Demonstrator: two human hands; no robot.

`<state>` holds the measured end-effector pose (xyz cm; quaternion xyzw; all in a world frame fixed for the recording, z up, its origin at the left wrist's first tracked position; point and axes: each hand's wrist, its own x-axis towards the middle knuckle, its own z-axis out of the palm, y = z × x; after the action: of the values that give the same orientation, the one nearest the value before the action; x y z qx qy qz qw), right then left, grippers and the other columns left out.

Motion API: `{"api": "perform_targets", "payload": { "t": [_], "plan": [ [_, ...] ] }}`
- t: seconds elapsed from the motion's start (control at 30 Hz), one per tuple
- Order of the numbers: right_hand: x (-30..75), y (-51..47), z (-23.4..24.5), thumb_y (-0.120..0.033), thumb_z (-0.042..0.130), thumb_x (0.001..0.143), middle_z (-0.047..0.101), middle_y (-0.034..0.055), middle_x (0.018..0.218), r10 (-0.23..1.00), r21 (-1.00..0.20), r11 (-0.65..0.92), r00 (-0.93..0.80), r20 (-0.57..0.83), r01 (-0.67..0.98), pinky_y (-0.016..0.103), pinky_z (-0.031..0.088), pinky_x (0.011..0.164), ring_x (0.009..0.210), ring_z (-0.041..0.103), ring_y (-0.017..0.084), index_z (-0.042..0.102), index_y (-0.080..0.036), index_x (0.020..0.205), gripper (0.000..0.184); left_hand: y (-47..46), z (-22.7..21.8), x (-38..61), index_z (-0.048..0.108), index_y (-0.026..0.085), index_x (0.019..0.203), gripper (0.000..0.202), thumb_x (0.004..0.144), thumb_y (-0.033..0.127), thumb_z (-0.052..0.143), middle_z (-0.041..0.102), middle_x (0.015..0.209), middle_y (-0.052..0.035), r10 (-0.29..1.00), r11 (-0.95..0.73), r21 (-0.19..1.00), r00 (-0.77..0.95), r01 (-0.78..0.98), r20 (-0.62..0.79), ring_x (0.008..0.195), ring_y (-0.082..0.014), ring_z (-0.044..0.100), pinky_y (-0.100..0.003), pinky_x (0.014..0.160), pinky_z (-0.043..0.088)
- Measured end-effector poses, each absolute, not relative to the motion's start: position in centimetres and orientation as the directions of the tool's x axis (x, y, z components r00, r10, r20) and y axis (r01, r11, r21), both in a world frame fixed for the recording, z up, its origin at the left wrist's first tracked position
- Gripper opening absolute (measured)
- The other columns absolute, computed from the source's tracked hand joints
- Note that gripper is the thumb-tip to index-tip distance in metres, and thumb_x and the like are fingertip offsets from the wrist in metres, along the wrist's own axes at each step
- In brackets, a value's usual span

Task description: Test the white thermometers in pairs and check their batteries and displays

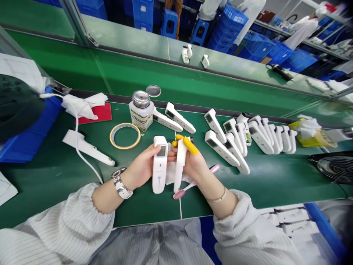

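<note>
My left hand (142,166) is closed on a white forehead thermometer (159,184), its small grey screen facing me and the thumb beside the screen. My right hand (195,165), with yellow finger cots (191,145) on some fingers, grips a second white thermometer (179,171) turned edge-on. The two thermometers are held upright side by side, a small gap between them. Behind and below them shows a white wipe (170,173), partly hidden. A pink and white brush (179,194) lies on the table under my right wrist, its middle covered.
A pump bottle (142,114) and a tape roll (111,136) stand beyond my left hand. Several thermometers (220,147) lie to the right. Another thermometer (86,145) lies left, under a white cable (77,136). A yellow bin (314,138) and black fan (335,167) are far right.
</note>
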<state>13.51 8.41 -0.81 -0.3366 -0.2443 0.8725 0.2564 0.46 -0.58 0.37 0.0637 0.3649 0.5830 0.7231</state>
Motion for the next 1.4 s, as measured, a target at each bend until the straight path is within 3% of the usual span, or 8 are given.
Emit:
{"api": "perform_targets", "payload": {
  "t": [0.2,0.57,0.73,0.93,1.17,1.4],
  "plan": [
    [13.4,8.4,-0.7,-0.044,0.069,0.067,0.060,-0.0007,0.068,0.646,-0.610,-0.720,-0.640,-0.416,-0.331,0.027,0.051,0.059,0.060,0.056,0.014,0.061,-0.020,0.091,0.036,-0.4,0.4,0.4,0.056,0.010,0.109,0.034,0.084,0.032,0.050,0.068,0.103,-0.0135,0.879,0.337,0.486,0.086,-0.807,-0.468,0.098,-0.0249,0.063,-0.037,0.092,0.046],
    [13.2,8.3,-0.2,-0.038,0.066,0.071,0.064,0.0014,0.070,0.645,-0.566,-0.741,-0.616,-0.452,-0.361,0.027,0.051,0.052,0.058,0.057,0.014,0.064,-0.019,0.087,0.025,-0.5,0.4,0.5,0.055,0.012,0.108,0.032,0.083,0.031,0.052,0.067,0.103,-0.0138,0.886,0.321,0.504,0.066,-0.802,-0.459,0.098,-0.0241,0.063,-0.037,0.090,0.046],
    [13.3,8.3,-0.1,-0.044,0.064,0.072,0.060,0.0011,0.067,0.649,-0.529,-0.737,-0.658,-0.382,-0.420,0.028,0.050,0.056,0.058,0.055,0.014,0.062,-0.019,0.087,0.029,-0.8,0.4,0.7,0.054,0.019,0.105,0.030,0.076,0.024,0.063,0.066,0.097,-0.0068,0.907,0.301,0.630,0.010,-0.716,-0.422,0.090,-0.0197,0.063,-0.034,0.086,0.047],
    [13.5,8.3,0.4,-0.038,0.069,0.067,0.060,0.0006,0.072,0.759,-0.516,-0.631,-0.600,-0.254,-0.579,0.027,0.051,0.063,0.063,0.055,0.013,0.063,-0.020,0.083,0.025,-1.2,0.1,1.0,0.052,0.020,0.106,0.046,0.065,0.021,0.074,0.063,0.090,-0.0021,0.908,0.410,0.719,0.174,-0.561,-0.381,0.080,-0.0166,0.061,-0.030,0.074,0.046],
    [13.6,8.2,0.4,-0.039,0.071,0.068,0.062,-0.0015,0.072,0.770,-0.537,-0.607,-0.602,-0.213,-0.586,0.024,0.050,0.065,0.065,0.055,0.011,0.063,-0.022,0.082,0.023,-1.3,-0.1,0.9,0.049,0.019,0.108,0.052,0.064,0.019,0.075,0.063,0.092,-0.0057,0.909,0.416,0.724,0.249,-0.550,-0.333,0.082,-0.0190,0.061,-0.031,0.074,0.045],
    [13.6,8.5,0.5,-0.044,0.070,0.067,0.061,-0.0003,0.070,0.772,-0.569,-0.620,-0.549,-0.320,-0.540,0.025,0.052,0.061,0.064,0.057,0.013,0.061,-0.022,0.086,0.031,-1.4,0.1,0.9,0.055,0.016,0.100,0.043,0.063,0.024,0.076,0.066,0.088,-0.0090,0.888,0.460,0.664,0.312,-0.589,-0.338,0.072,-0.0175,0.062,-0.029,0.065,0.046]
  ]
}}
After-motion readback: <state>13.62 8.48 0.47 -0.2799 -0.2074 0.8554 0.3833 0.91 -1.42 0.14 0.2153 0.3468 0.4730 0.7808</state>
